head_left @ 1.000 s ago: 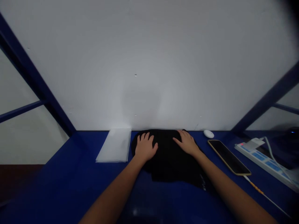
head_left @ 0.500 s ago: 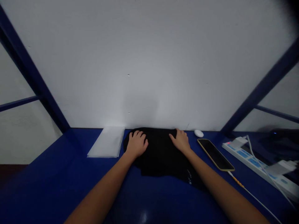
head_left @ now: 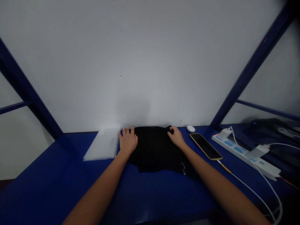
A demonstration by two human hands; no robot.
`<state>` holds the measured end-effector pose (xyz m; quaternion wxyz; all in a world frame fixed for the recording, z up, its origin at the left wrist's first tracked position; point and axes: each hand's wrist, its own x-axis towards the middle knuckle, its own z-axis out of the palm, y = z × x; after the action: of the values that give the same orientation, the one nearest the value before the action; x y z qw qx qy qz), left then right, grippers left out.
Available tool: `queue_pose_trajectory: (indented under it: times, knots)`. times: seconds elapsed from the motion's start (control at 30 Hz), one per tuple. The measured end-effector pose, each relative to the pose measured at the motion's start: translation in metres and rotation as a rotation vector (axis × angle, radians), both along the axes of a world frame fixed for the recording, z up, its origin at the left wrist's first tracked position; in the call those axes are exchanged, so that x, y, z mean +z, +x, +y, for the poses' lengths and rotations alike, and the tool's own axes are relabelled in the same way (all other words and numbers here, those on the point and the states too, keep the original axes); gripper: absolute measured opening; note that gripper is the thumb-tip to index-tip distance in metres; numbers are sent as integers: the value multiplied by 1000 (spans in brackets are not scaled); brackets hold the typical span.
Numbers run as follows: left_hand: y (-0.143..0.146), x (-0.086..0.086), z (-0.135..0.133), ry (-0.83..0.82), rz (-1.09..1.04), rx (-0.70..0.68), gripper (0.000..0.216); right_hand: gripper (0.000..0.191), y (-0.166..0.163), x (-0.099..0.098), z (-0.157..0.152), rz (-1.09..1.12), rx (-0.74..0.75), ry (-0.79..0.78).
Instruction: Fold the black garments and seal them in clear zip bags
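Note:
A black garment (head_left: 152, 150) lies spread on the blue desktop against the wall, with small white lettering near its lower right part. My left hand (head_left: 127, 142) rests on its far left corner, fingers stretched out and slightly apart. At the far right corner, my right hand (head_left: 176, 137) pinches the fabric between thumb and curled fingers, and a small fold of cloth stands up there. My right forearm covers part of the garment's right side.
White paper sheets (head_left: 102, 145) lie just left of the garment. To the right are a small white round object (head_left: 190, 128), a charging phone (head_left: 206, 147), and a power strip (head_left: 248, 157) with plugs and white cables. Blue metal posts (head_left: 225, 109) frame the desk.
My left hand has slid left toward the garment's far left corner with its fingers extended. My right hand has closed on the far right corner. The camera view has shifted slightly.

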<state>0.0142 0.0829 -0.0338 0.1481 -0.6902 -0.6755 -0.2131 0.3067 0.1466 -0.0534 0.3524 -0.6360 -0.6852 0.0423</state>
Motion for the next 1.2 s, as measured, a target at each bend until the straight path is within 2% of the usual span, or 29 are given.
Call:
queue_pose_trajectory:
  times: [0.23, 0.37, 0.47, 0.6, 0.7, 0.8, 0.87, 0.97, 1.07, 1.13, 1.2]
  knots:
    - [-4, -1, 2, 18, 11, 1, 56, 34, -1, 6, -12, 225, 5, 164]
    - [-5, 3, 1, 65, -42, -7, 53, 43, -2, 18, -22, 308, 20, 247]
    - [-7, 10, -2, 143, -142, -55, 43, 37, -1, 34, -33, 335, 80, 301]
    - [-20, 26, -21, 276, -304, -142, 27, 17, 5, 64, -56, 335, 229, 320]
    - [-39, 35, -50, 288, -306, -328, 23, 10, 19, 83, -83, 239, 441, 219]
    - [-60, 39, -81, 114, -113, -621, 17, 19, 43, 93, -112, -15, 675, -79]
    - [-71, 39, -94, -30, -25, -747, 14, 27, 58, 94, -126, -164, 724, -273]
    - [-73, 39, -93, -108, -104, -723, 16, 35, 65, 90, -132, -242, 659, -405]
    - [-59, 35, -75, -122, -209, -608, 24, 36, 53, 79, -117, -267, 499, -339]
    - [-48, 28, -61, -166, -178, -539, 34, 45, 43, 69, -101, -344, 395, -302]
    - [-41, 20, -50, -216, -108, -479, 39, 45, 37, 57, -85, -431, 335, -293]
